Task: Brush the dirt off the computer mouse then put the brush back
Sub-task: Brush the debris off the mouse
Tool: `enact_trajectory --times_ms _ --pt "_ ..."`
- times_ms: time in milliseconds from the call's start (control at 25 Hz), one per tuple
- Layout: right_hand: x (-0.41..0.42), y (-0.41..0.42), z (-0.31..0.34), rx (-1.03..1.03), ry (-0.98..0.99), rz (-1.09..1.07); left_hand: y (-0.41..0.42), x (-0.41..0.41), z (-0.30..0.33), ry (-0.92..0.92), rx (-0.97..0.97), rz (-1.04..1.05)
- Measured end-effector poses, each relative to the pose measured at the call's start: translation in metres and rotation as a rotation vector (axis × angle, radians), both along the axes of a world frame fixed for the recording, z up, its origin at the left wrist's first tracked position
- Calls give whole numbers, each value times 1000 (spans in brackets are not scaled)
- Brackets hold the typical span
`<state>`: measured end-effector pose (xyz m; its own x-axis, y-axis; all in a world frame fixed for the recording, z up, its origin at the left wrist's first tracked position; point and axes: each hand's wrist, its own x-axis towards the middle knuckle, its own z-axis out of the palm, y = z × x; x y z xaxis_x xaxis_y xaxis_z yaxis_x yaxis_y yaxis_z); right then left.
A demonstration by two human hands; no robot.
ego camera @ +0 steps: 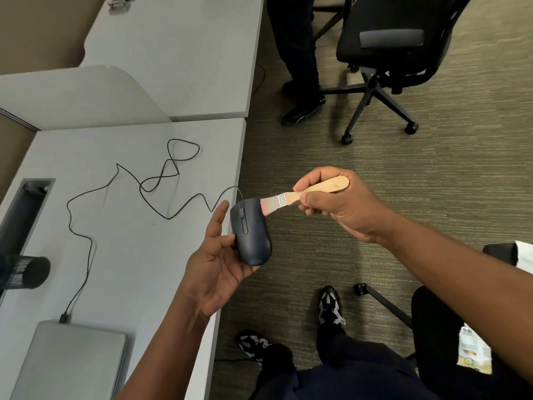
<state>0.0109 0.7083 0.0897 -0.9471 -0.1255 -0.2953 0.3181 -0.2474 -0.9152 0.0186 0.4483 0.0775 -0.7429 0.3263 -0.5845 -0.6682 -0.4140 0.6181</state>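
A dark computer mouse [251, 232] rests in my left hand [215, 264], held just past the desk's right edge above the carpet, its buttons facing up. Its black cable [144, 186] runs left in loose loops across the grey desk [121, 249]. My right hand [337, 203] grips the pale wooden handle of a small brush [300, 194]. The brush's pinkish bristles touch the front right side of the mouse.
A closed grey laptop [72, 359] lies at the desk's near left with the cable plugged beside it. A black mesh cup [27, 272] and a cable slot [26, 209] sit at the left. A black office chair [389, 53] and another person's legs [300, 59] stand beyond on the carpet.
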Motion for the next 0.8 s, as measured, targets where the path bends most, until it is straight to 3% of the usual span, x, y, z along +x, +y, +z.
enact_trajectory --times_ms 240,440,800 --pt "1 4 -1 4 7 52 -6 -1 -1 41 18 -77" --pt "3 0 -2 8 50 118 -10 0 -4 146 -102 -236" --pt "2 -1 -6 8 -24 17 -6 -2 -2 242 -263 -264"
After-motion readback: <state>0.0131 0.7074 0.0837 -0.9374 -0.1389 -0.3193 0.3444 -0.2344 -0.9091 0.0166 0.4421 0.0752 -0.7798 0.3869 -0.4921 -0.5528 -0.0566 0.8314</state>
